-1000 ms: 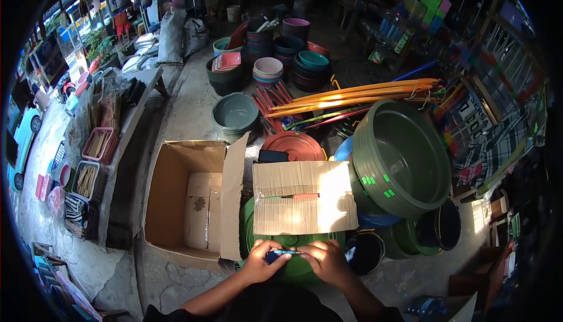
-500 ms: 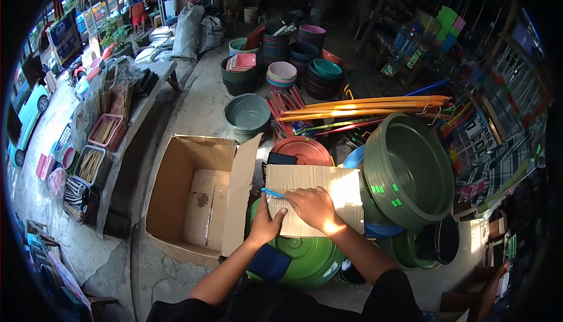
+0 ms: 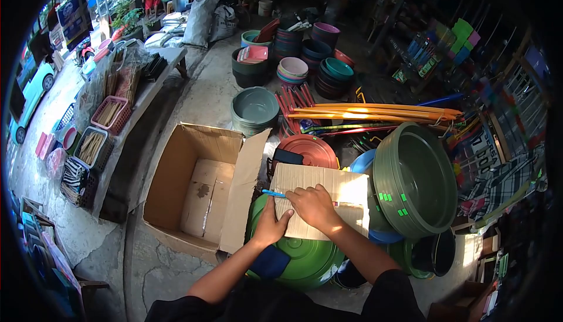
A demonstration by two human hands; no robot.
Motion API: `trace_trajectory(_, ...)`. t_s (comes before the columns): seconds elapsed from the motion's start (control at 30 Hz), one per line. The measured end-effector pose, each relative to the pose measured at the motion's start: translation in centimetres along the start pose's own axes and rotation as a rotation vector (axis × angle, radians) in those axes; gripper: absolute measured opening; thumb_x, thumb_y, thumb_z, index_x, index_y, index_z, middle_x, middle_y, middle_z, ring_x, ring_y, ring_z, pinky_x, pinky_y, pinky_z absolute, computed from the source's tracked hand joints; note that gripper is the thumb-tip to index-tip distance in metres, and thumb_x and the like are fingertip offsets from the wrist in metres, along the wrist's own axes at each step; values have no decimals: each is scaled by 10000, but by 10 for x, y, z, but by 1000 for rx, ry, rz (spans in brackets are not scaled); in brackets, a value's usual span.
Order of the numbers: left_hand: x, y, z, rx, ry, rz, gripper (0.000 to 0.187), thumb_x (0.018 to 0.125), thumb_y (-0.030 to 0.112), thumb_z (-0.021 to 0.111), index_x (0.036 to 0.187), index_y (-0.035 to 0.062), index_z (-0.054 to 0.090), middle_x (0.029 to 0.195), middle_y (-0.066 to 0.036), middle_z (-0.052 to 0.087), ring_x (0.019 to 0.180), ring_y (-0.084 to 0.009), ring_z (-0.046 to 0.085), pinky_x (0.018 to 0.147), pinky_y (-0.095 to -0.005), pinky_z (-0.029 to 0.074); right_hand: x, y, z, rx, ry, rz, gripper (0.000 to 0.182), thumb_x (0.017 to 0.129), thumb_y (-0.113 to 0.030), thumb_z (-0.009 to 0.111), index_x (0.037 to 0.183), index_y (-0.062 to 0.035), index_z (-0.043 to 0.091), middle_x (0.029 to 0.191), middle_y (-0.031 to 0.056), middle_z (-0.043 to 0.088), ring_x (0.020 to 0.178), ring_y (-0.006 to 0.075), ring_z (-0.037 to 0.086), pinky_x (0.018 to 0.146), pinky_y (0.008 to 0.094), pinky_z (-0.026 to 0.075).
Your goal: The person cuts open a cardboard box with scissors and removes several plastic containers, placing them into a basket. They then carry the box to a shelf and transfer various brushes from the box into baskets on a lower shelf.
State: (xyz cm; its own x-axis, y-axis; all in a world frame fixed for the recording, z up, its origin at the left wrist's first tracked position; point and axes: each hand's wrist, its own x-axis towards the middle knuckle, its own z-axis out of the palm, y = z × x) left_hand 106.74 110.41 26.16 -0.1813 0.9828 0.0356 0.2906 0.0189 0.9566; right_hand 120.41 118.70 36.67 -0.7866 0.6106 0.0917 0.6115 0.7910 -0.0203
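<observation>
The right hand [image 3: 312, 208], its fingers closed around a blue tool [image 3: 274, 193], rested over a cardboard sheet [image 3: 299, 175] above a green lid [image 3: 314, 260], while the left hand [image 3: 270, 226] clamped the sheet's left edge.

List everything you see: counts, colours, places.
Cardboard: one, brown, under right hand
Tool: one, blue, in right hand
Green lid: one, green, partly under cardboard
Red lid: one, red, beyond cardboard
Carton: one, brown, left of cardboard
Olive tubs: one stack, olive, right of cardboard
Grey basins: one stack, grey, beyond carton
Orange poles: several, orange, beyond cardboard
Baskets: several, pink and grey, left side
Rest: too cluttered to count
Left hand: one, bare, at cardboard's edge
Right hand: one, bare, over cardboard
</observation>
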Motion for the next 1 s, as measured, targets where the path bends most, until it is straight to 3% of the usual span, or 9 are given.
trace_trajectory(0.4,0,12,-5,-2,-20,-24,820,911,239,695,1478,-128,230,1351,-350,488,1294,-363,492,1077,-374,379,3,-7,-9,-33,-37,-8,153,810,-187,649,941,-110,664,855,35,673,762,227,687,689,372,465)
trace_trajectory(0.47,0,12,-6,-23,-46,-64,815,910,232,695,1481,-122,233,1359,-346,485,1298,-355,490,1076,-370,379,4,-7,-10,-58,-51,-22,149,828,-148,584,960,-129,648,844,29,674,741,236,677,671,375,451)
trace_trajectory(0.53,1,9,-6,-64,-42,10,816,918,301,674,1439,-167,256,1414,-389,405,1347,-467,410,1127,-421,333,3,-5,-7,-71,-39,-39,154,825,-145,582,962,-127,650,835,33,671,734,237,675,670,376,449)
trace_trajectory(0.67,1,6,-4,-44,-42,13,824,923,306,670,1444,-169,246,1417,-391,398,1349,-469,405,1126,-417,332,0,3,-7,-63,17,-89,164,819,-139,577,963,-127,656,813,39,665,723,232,672,672,376,448)
trace_trajectory(0.73,1,4,-2,-38,-40,-25,816,913,217,696,1474,-141,225,1403,-324,465,1343,-334,448,1116,-368,338,-3,7,-10,-78,20,-88,166,820,-139,577,965,-130,656,812,36,666,720,226,673,672,373,447)
trace_trajectory(0.77,1,3,-2,-38,-40,-26,816,913,217,696,1474,-141,225,1403,-324,465,1343,-334,448,1116,-368,338,-5,9,-11,-91,19,-91,167,820,-139,576,968,-133,656,811,33,666,717,219,673,672,370,446)
trace_trajectory(0.83,1,-1,-1,-4,-10,7,859,919,265,679,1474,-167,187,1458,-361,377,1373,-421,404,1138,-403,322,-12,18,-12,-115,0,-75,153,830,-140,569,958,-135,653,813,23,670,727,215,681,675,368,454)
trace_trajectory(1.0,5,-6,4,-222,-29,3,837,924,172,669,1493,-155,148,1473,-322,390,1378,-342,417,1141,-374,320,-46,49,-10,-140,15,-21,161,831,-152,558,959,-174,653,788,-8,648,704,194,666,692,359,453)
